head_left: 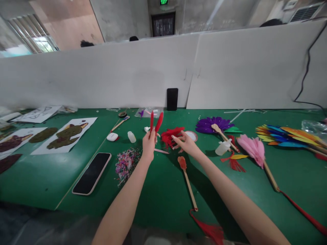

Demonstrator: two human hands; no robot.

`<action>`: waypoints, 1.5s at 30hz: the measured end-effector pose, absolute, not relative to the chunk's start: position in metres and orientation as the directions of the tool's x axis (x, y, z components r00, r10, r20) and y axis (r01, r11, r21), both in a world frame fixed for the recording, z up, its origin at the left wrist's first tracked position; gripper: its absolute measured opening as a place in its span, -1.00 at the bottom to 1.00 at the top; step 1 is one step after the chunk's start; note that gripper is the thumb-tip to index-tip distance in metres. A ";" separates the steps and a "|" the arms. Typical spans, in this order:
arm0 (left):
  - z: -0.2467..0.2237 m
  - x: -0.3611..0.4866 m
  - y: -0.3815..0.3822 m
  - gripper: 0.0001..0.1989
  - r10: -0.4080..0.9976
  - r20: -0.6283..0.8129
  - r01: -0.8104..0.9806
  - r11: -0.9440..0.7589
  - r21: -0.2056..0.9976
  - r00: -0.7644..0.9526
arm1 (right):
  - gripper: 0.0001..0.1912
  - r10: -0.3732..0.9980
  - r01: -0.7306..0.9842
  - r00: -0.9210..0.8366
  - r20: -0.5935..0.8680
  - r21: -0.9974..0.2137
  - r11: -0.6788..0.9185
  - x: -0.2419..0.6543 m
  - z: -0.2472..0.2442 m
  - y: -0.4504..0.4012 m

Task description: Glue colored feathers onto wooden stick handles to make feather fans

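Note:
My left hand (pixel 150 137) is closed around the lower ends of two red feathers (pixel 158 121), which point upward and spread apart. Over a loose pile of red feathers (pixel 168 136) reaches my right hand (pixel 184 142), its fingers apart at the pile's right edge. Whether its fingertips touch a feather I cannot tell. Just below lies a wooden fan handle (pixel 189 189) with a red patch on its broad end and a red tassel (pixel 208 231) at the bottom. A round white-rimmed lid or tape roll (pixel 191 136) sits behind my right hand.
At left are a phone (pixel 92 173), a heap of small dried flowers (pixel 126 165) and a small bottle (pixel 131 137). To the right stand a glue bottle (pixel 223 147), a purple feather fan (pixel 211 125), a pink fan (pixel 251 148) and multicoloured feather fans (pixel 288 136). A white partition (pixel 102 78) closes the back.

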State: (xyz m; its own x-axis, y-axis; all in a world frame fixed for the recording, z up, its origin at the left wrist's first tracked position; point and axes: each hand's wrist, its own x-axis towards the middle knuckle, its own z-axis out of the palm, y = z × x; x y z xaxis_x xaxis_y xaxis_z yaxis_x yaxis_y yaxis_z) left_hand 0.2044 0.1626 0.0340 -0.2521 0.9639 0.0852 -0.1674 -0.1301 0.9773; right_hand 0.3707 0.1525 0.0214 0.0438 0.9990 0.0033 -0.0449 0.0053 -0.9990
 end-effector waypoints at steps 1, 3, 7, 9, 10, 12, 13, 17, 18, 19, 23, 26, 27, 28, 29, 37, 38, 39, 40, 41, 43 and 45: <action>0.032 0.205 0.161 -0.61 0.969 0.085 -0.120 -0.115 0.986 -0.233 | -0.44 0.999 -0.007 0.045 0.020 -1.000 0.020 0.371 0.019 0.151; 0.030 0.206 0.158 -0.60 0.980 0.075 -0.038 -0.084 0.996 -0.186 | -0.43 0.996 0.053 0.065 0.068 -0.996 0.065 0.376 0.018 0.147; 0.032 0.215 0.150 -0.60 1.000 0.020 0.061 -0.020 0.998 -0.003 | -0.63 0.991 0.093 0.028 0.128 -0.988 0.125 0.383 0.027 0.137; 0.035 0.222 0.145 -0.59 0.991 -0.017 0.090 0.005 0.996 0.129 | -0.55 0.992 0.079 -0.046 0.117 -0.990 0.121 0.381 0.033 0.133; 0.036 0.225 0.142 -0.59 0.981 -0.032 0.100 0.013 0.995 0.191 | -0.53 0.991 0.067 -0.075 0.109 -0.991 0.114 0.379 0.036 0.131; 0.037 0.230 0.137 -0.56 0.957 -0.050 0.112 0.018 0.994 0.287 | -0.49 0.991 0.041 -0.097 0.092 -0.995 0.096 0.377 0.039 0.129; 0.038 0.231 0.135 -0.55 0.946 -0.052 0.115 0.016 0.993 0.321 | -0.48 0.992 0.030 -0.096 0.082 -0.996 0.085 0.376 0.039 0.129; 0.036 0.234 0.132 -0.54 0.928 -0.049 0.114 0.007 0.993 0.370 | -0.44 0.995 -0.001 -0.093 0.044 -0.999 0.044 0.381 0.037 0.130; 0.035 0.235 0.133 -0.54 0.934 -0.046 0.108 0.008 0.994 0.355 | -0.44 0.995 -0.007 -0.088 0.042 -0.999 0.042 0.382 0.036 0.130; 0.033 0.235 0.134 -0.54 0.944 -0.042 0.099 0.010 0.995 0.326 | -0.44 0.996 -0.014 -0.078 0.044 -0.999 0.043 0.384 0.035 0.130; 0.029 0.232 0.142 -0.51 0.989 -0.006 0.054 -0.002 0.999 0.150 | -0.44 0.997 -0.040 -0.012 0.078 -0.996 0.078 0.386 0.030 0.131; 0.030 0.225 0.148 -0.47 0.998 0.050 0.077 -0.046 0.996 -0.038 | -0.45 0.993 -0.060 0.053 0.110 -0.992 0.113 0.387 0.029 0.131; 0.030 0.222 0.150 -0.45 0.992 0.074 0.102 -0.063 0.993 -0.107 | -0.46 0.989 -0.071 0.090 0.118 -0.990 0.124 0.388 0.028 0.131; 0.031 0.218 0.152 -0.44 0.981 0.097 0.130 -0.076 0.989 -0.166 | -0.47 0.983 -0.085 0.133 0.124 -0.987 0.136 0.390 0.029 0.132; 0.032 0.214 0.153 -0.43 0.970 0.118 0.156 -0.086 0.984 -0.211 | -0.48 0.976 -0.100 0.177 0.128 -0.984 0.147 0.393 0.029 0.132; 0.029 0.200 0.156 -0.58 0.974 0.201 0.462 -0.130 0.877 -0.106 | -0.49 0.976 -0.137 0.183 0.116 -0.980 0.142 0.402 0.028 0.134; 0.029 0.200 0.155 -0.52 0.969 0.230 0.512 -0.151 0.846 -0.093 | -0.50 0.978 -0.134 0.172 0.117 -0.981 0.141 0.401 0.027 0.134; 0.029 0.200 0.155 -0.48 0.959 0.270 0.571 -0.177 0.802 -0.083 | -0.50 0.979 -0.129 0.164 0.120 -0.981 0.142 0.400 0.027 0.133; 0.030 0.201 0.154 -0.47 0.946 0.317 0.625 -0.205 0.753 -0.072 | -0.51 0.980 -0.124 0.155 0.124 -0.982 0.144 0.399 0.027 0.133; 0.032 0.202 0.153 -0.48 0.933 0.357 0.659 -0.236 0.714 -0.052 | -0.51 0.981 -0.117 0.146 0.129 -0.982 0.147 0.398 0.027 0.133; 0.035 0.205 0.150 -0.57 0.923 0.384 0.646 -0.306 0.699 0.021 | -0.51 0.983 -0.101 0.119 0.140 -0.983 0.153 0.397 0.027 0.132; 0.038 0.210 0.147 -0.63 0.927 0.346 0.569 -0.364 0.738 0.144 | -0.51 0.985 -0.086 0.079 0.151 -0.984 0.158 0.396 0.028 0.131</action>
State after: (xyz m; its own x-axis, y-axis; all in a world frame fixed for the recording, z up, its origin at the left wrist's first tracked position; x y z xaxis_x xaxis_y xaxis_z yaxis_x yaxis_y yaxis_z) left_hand 0.2102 0.1472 0.0383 0.1443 0.9271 0.3459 0.5688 -0.3638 0.7377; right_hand 0.3959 0.1312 0.0282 0.0787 0.9854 0.1510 -0.0864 0.1576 -0.9837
